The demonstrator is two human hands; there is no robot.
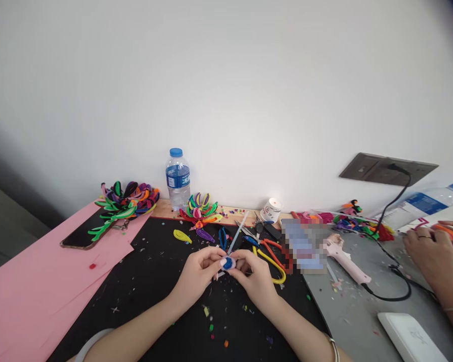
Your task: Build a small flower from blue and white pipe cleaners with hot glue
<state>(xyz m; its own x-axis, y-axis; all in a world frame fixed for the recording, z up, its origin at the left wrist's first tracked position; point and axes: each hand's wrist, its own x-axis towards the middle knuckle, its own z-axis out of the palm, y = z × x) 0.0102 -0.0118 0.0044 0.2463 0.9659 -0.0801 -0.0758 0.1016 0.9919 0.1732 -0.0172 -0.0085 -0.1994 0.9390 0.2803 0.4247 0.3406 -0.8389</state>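
Note:
Both of my hands meet over the black mat (151,311) at the middle of the view. Between their fingertips is a small round piece (228,263), blue in the middle with a pale rim. My left hand (198,274) pinches it from the left and my right hand (254,276) from the right. Just beyond the fingers lie a translucent stick (238,232) and a blue loop (222,238). Yellow (182,236) and purple (205,235) loops rest to the left of these. A yellow fuzzy stem (274,259) curves beside my right hand.
Scissors (274,249), a paper cup (271,210) and a pink glue gun (349,264) with a black cord lie right. A bottle (178,181), colourful loop bundles (130,201) and a phone (83,234) stand or lie left. Another person's hand (428,256) is at far right.

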